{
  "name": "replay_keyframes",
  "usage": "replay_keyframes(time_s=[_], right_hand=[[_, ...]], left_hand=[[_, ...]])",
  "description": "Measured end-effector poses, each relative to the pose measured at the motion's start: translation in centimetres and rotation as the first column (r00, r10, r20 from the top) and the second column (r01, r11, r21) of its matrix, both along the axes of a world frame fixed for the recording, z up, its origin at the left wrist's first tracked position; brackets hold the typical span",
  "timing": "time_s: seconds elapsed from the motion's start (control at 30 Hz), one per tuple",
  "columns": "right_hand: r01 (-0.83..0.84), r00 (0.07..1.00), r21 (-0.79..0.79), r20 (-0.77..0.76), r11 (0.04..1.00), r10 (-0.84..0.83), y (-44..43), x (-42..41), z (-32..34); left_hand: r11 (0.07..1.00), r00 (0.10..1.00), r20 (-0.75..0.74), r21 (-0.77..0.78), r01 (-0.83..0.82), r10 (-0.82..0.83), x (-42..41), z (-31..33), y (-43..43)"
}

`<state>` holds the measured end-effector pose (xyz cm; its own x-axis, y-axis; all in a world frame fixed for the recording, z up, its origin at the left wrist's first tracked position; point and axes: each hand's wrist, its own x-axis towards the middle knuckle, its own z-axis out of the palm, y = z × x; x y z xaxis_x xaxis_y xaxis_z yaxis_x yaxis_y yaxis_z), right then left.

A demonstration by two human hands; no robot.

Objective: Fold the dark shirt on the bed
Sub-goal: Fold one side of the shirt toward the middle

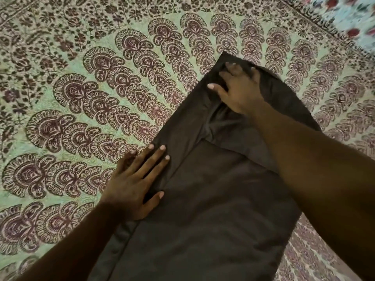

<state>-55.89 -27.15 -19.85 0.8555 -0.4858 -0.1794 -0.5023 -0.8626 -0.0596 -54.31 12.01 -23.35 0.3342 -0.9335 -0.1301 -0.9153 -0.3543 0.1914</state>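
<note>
The dark shirt (213, 199) lies on the bed as a long narrow strip, running from the bottom edge of the view up toward the centre right. Its sides are folded in, and a folded flap crosses its upper part. My left hand (136, 179) lies flat with straight fingers on the shirt's left edge, half on the bedcover. My right hand (239, 88) presses with spread fingers on the far end of the shirt, near its top corner. My right forearm hides part of the shirt's right side.
The bedcover (81, 98), pale green with maroon paisley print, spreads all round the shirt. A second cloth (349, 19), light blue with red flowers, shows at the top right corner beyond the bedcover's border.
</note>
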Motion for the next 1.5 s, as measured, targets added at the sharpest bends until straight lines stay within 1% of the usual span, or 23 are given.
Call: replay_keyframes(time_s=[0.1,0.17,0.23,0.27,0.33,0.43,0.53,0.6,0.67,0.73,0.77,0.8,0.9,0.97,1.0,1.07,1.13,1.17,1.2,1.23,1.33,1.4,1.5], right_hand=[[0.255,0.938,-0.034,0.249,0.966,-0.239,-0.3,2.3,1.0],[0.424,0.863,0.107,0.252,0.899,-0.437,-0.9,3.8,1.5],[0.531,0.770,0.313,0.208,0.787,-0.603,-2.0,5.2,1.5],[0.552,0.732,0.372,0.212,0.746,-0.647,-2.6,5.7,1.4],[0.565,0.699,0.395,0.237,0.724,-0.675,-3.4,6.2,1.1],[0.537,0.723,0.366,0.265,0.760,-0.638,-3.4,6.3,0.6],[0.443,0.835,0.072,0.331,0.894,-0.440,-0.9,5.0,-0.1],[0.249,0.907,-0.127,0.379,0.960,-0.185,2.5,3.0,-0.5],[-0.073,0.926,-0.221,0.347,0.972,0.149,5.6,0.5,-1.6],[-0.369,0.876,-0.282,0.214,0.886,0.432,7.2,-2.0,-3.0],[-0.438,0.858,-0.293,0.146,0.850,0.493,6.9,-2.8,-3.5],[-0.435,0.870,-0.286,0.113,0.854,0.480,6.4,-3.2,-3.8],[-0.146,0.982,-0.197,0.086,0.969,0.165,4.3,-2.5,-3.5],[-0.047,0.996,-0.147,0.069,0.988,0.058,4.3,-1.8,-2.7],[-0.086,0.993,-0.145,0.072,0.986,0.097,5.1,-1.9,-2.4],[-0.288,0.953,-0.122,0.057,0.950,0.297,7.5,-3.0,-2.4],[-0.516,0.856,-0.083,-0.007,0.852,0.517,9.2,-5.4,-3.1],[-0.576,0.817,-0.069,-0.030,0.814,0.575,9.5,-6.6,-3.5],[-0.574,0.819,-0.069,-0.038,0.816,0.573,9.4,-7.8,-3.6],[-0.516,0.856,-0.073,-0.036,0.853,0.515,9.0,-9.0,-3.6],[-0.178,0.984,-0.054,-0.038,0.982,0.176,7.6,-12.3,-2.9],[-0.014,0.998,-0.019,-0.062,1.000,0.012,6.9,-14.7,-2.6],[0.077,0.995,0.009,-0.065,0.997,-0.076,6.8,-18.6,-2.3]], left_hand=[[1.000,1.000,0.015,0.008,0.002,-0.002,0.0,-0.1,0.0],[1.000,1.000,0.023,0.008,-0.002,0.001,0.0,-0.1,-0.1],[1.000,1.000,0.025,0.006,-0.001,0.001,0.1,-0.1,-0.1],[1.000,1.000,0.025,0.005,0.003,-0.003,0.2,-0.1,-0.1],[1.000,1.000,0.025,0.001,0.010,-0.010,0.2,-0.2,-0.1],[1.000,1.000,0.023,0.001,0.006,-0.007,0.2,-0.3,0.0],[1.000,1.000,0.013,0.011,-0.001,0.001,0.4,-0.1,0.0],[1.000,1.000,0.000,0.009,-0.002,0.002,0.3,0.0,0.0],[1.000,1.000,-0.010,0.008,-0.003,0.003,0.3,0.0,-0.1],[1.000,1.000,-0.005,0.005,-0.003,0.003,0.2,-0.1,0.1],[1.000,1.000,0.001,0.001,-0.004,0.004,0.3,-0.1,0.0],[1.000,1.000,0.005,-0.002,-0.003,0.003,0.2,-0.1,0.1],[1.000,1.000,0.010,0.007,-0.006,0.006,0.2,-0.1,0.2],[1.000,1.000,0.011,0.014,-0.003,0.003,0.2,-0.1,0.1],[1.000,1.000,0.012,0.015,-0.003,0.003,0.2,-0.1,0.1],[1.000,1.000,0.015,0.020,0.001,-0.001,0.2,-0.1,0.1],[1.000,1.000,0.016,0.023,0.002,-0.003,0.1,-0.1,0.2],[1.000,1.000,0.017,0.029,-0.002,0.001,0.2,-0.1,0.3],[0.999,1.000,0.019,0.033,0.000,0.000,0.1,-0.1,0.3],[0.999,1.000,0.022,0.034,0.004,-0.005,0.1,-0.1,0.2],[1.000,1.000,0.029,0.026,0.008,-0.009,0.1,0.0,0.3],[1.000,0.999,0.030,0.017,0.016,-0.017,-0.1,0.1,0.5],[0.999,0.998,0.048,0.019,0.031,-0.032,-0.7,0.3,2.0]])
